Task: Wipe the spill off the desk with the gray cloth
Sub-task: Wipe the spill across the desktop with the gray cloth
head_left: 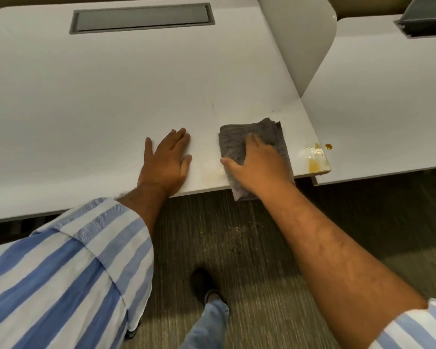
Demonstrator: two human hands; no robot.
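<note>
A folded gray cloth [249, 137] lies on the white desk [98, 96] near its front edge, with its near end hanging over the edge. My right hand [257, 167] presses flat on top of the cloth. An amber spill [315, 159] with pale foam sits at the desk's front right corner, to the right of the cloth and apart from it. A faint yellowish smear [212, 171] shows just left of the cloth. My left hand [166, 162] rests flat on the desk with fingers spread, left of the cloth and holding nothing.
A small amber drop [328, 146] lies on the neighbouring desk [375, 109] to the right. A white divider panel [305, 39] stands between the two desks. A gray cable hatch [141, 17] sits at the back. Below are carpet and my shoe [202, 283].
</note>
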